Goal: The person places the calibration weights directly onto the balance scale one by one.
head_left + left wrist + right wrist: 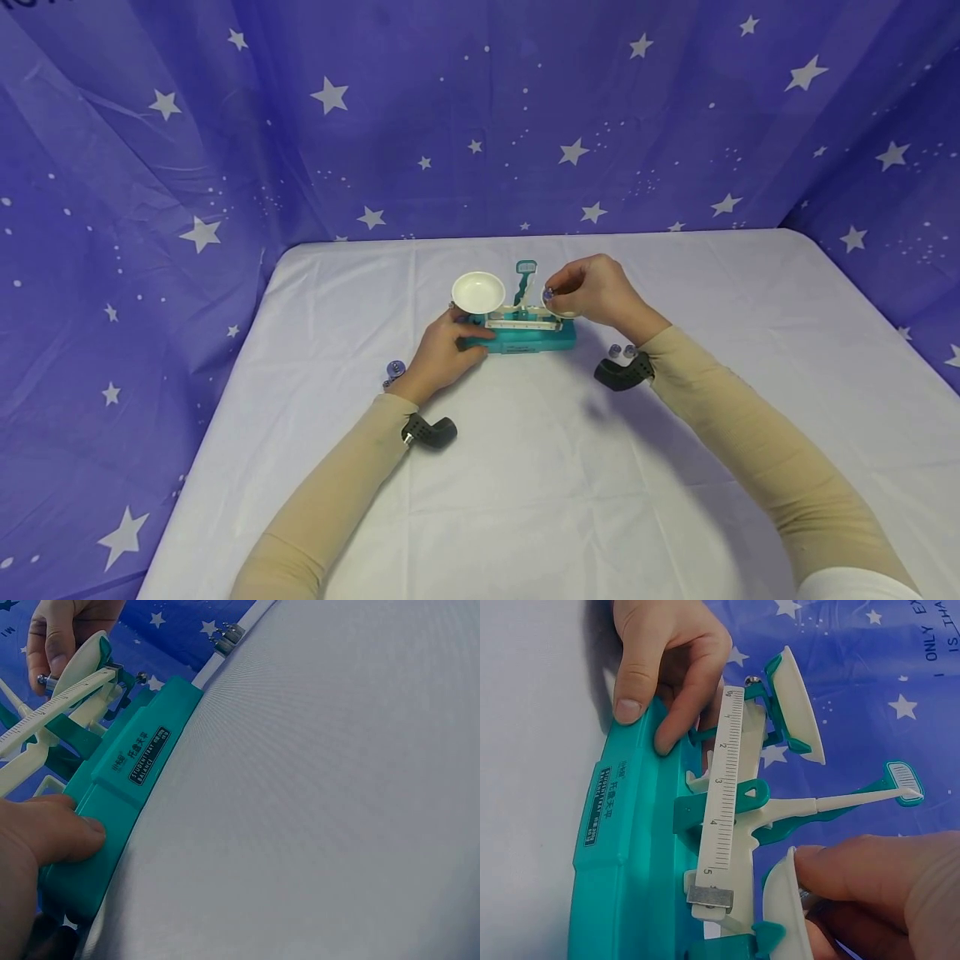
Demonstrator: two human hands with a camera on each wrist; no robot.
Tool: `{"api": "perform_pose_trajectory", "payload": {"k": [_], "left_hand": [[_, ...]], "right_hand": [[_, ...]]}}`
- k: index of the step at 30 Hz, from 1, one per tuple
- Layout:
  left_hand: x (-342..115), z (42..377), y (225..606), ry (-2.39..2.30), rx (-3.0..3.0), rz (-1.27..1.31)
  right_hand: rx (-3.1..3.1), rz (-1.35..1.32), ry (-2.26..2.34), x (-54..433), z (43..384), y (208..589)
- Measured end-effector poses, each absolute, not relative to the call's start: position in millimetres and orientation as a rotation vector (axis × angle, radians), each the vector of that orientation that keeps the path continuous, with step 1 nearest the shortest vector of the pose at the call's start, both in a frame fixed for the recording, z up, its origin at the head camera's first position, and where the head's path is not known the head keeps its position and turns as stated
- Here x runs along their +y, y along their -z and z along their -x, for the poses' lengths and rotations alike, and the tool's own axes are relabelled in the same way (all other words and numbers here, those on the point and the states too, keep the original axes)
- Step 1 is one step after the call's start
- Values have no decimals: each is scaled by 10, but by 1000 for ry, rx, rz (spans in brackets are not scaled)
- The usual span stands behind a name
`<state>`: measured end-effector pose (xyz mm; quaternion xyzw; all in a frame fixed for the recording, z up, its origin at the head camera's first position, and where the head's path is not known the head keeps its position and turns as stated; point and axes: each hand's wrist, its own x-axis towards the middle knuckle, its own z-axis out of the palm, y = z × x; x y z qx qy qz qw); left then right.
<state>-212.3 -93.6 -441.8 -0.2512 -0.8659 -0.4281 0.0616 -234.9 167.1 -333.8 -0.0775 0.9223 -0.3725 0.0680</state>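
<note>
A teal balance scale (532, 340) with two white pans stands near the back of the table. My left hand (442, 354) holds the left end of its base, thumb on the front face, as the right wrist view shows. Above that hand the left pan (478, 293) holds nothing. Over at the right pan (786, 915), my right hand (600, 292) pinches a small metal weight (49, 682) between thumb and fingers. Whether the weight touches the pan is hard to tell. A metal rider (711, 897) sits near one end of the graduated beam (724, 780).
Two small metal weights (622, 351) stand on the table below my right wrist. More weights (395, 369) stand left of my left wrist, partly hidden. White cloth covers the table (525, 483). A purple starred curtain (420, 108) hangs behind it.
</note>
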Motion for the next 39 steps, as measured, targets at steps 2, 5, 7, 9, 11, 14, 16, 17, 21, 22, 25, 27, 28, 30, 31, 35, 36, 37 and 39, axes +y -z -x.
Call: {"api": "perform_pose_trajectory", "payload": {"k": [2, 5, 7, 9, 11, 14, 16, 17, 21, 22, 25, 27, 28, 30, 31, 35, 36, 37, 39], "left_hand": [[-934, 2122, 4416, 1292, -2619, 760], [-933, 2120, 4415, 1291, -2622, 759], [-933, 2122, 4417, 1294, -2624, 758], [-933, 2120, 4416, 1293, -2626, 758], [-933, 2119, 4415, 1291, -2627, 760], [-931, 2114, 4407, 1286, -2628, 761], [-930, 2114, 4402, 1287, -2630, 762], [-930, 2110, 4397, 1288, -2630, 761], [-927, 2102, 4387, 1291, -2628, 761], [-927, 2100, 4386, 1291, -2627, 762], [-925, 2097, 4385, 1294, -2627, 759], [-927, 2096, 4384, 1298, -2631, 754], [-927, 2097, 4384, 1299, -2633, 752], [-929, 2097, 4382, 1300, -2635, 748], [-928, 2099, 4383, 1302, -2637, 746], [-930, 2102, 4384, 1306, -2644, 743], [-930, 2104, 4384, 1307, -2647, 743], [-930, 2106, 4383, 1309, -2648, 742], [-932, 2106, 4380, 1307, -2647, 744]], "right_hand": [[2779, 235, 1114, 1667, 2348, 3332], [2785, 250, 1108, 1664, 2346, 3329], [2790, 257, 1108, 1661, 2343, 3330], [2797, 265, 1104, 1661, 2344, 3331], [2801, 265, 1101, 1658, 2342, 3330], [2811, 265, 1092, 1657, 2337, 3326], [2817, 262, 1085, 1658, 2331, 3321], [2819, 265, 1084, 1661, 2329, 3320], [2824, 261, 1078, 1666, 2317, 3323], [2825, 259, 1080, 1666, 2314, 3329], [2829, 253, 1090, 1665, 2298, 3334], [2835, 257, 1096, 1670, 2296, 3341], [2837, 259, 1100, 1672, 2294, 3343], [2840, 264, 1108, 1674, 2293, 3351], [2840, 269, 1112, 1677, 2298, 3358], [2827, 306, 1127, 1691, 2305, 3354], [2823, 321, 1127, 1697, 2306, 3344], [2816, 334, 1131, 1704, 2304, 3330], [2811, 357, 1129, 1725, 2291, 3286]]}}
